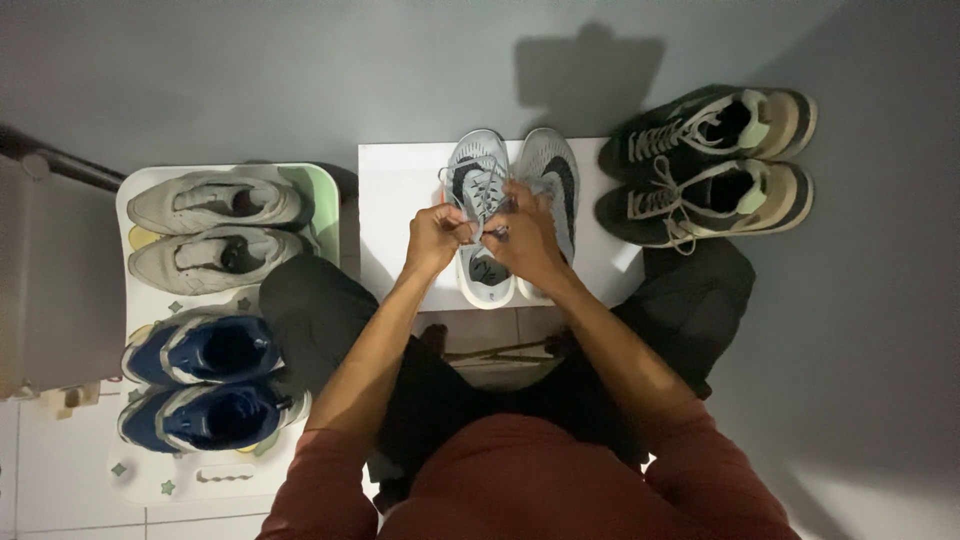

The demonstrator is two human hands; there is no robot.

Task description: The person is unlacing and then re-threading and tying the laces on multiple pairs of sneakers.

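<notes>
On the white board (400,190), I work the grey sneaker (478,215) beside its twin (552,175); left hand (436,238) and right hand (524,238) pinch its laces (482,192), lacing apparently unfinished.

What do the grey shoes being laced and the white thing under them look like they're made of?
The grey shoes look like thin woven or knit fabric, matte, with a fine texture and pale foam-like soles. The white stand beneath looks smooth and hard, perhaps plastic or painted board; dim light leaves that open.
</notes>
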